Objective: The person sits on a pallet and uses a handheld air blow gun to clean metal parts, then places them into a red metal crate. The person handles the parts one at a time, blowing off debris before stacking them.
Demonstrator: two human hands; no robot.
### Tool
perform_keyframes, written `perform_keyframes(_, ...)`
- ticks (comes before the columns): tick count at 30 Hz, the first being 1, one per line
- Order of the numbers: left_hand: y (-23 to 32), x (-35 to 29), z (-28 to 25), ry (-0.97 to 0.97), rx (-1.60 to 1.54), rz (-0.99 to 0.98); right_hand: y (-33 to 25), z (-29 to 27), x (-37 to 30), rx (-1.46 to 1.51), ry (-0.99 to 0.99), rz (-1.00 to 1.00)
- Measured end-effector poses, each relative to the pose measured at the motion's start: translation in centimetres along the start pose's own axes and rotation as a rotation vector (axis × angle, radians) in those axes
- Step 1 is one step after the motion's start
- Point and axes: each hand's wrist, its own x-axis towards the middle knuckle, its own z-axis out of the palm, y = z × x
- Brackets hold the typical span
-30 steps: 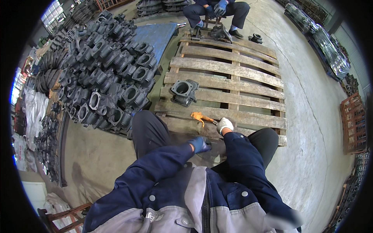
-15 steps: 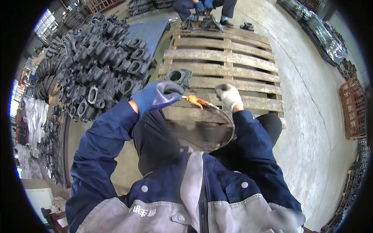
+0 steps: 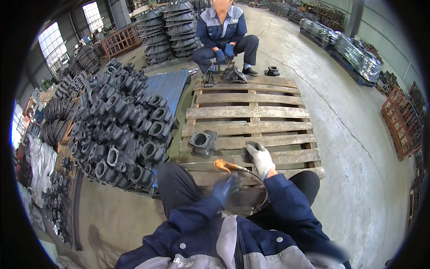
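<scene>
My right hand point(image 3: 260, 159), in a white glove with dark fingertips, hovers over the near slats of the pallet with its fingers curled in. Something dark shows at the fingertips; whether it is held or part of the glove is unclear. My left hand point(image 3: 226, 188), gloved in blue, is smeared by motion in front of my body, below the blow gun. That orange air blow gun point(image 3: 221, 165) has a thin metal nozzle pointing left and a hose point(image 3: 265, 188) that loops down between my knees. Beyond it, a dark metal casting point(image 3: 208, 150) with a round bore rests on the pallet's left side.
The wooden pallet point(image 3: 251, 111) spans the floor before me. Dark castings point(image 3: 121, 121) are heaped high at left beside a blue plate point(image 3: 172, 87). A co-worker point(image 3: 221, 27) squats at the far end by another casting point(image 3: 234, 74). A rust-coloured crate point(image 3: 402, 123) stands right.
My left hand has come back from the nozzle toward my body. My right hand remains near the hose, fingers curled. The view has tilted up, showing more of the co-worker.
</scene>
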Motion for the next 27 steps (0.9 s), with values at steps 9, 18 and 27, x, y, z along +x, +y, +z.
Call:
perform_keyframes(9,-1.2,1.3,-0.6,-0.14,0.576,0.015,6.1,1.2,-4.9,-0.407,-0.036,-0.625)
perform_keyframes(18,-9.2,3.0,-5.5,0.24,0.236,-0.372,14.3,1.1,-3.6,-0.183,-0.134,-0.429)
perform_keyframes(27,-11.3,3.4,-7.4,0.216,0.294,-0.263,11.3,2.8,-3.4,-0.485,0.038,-0.172)
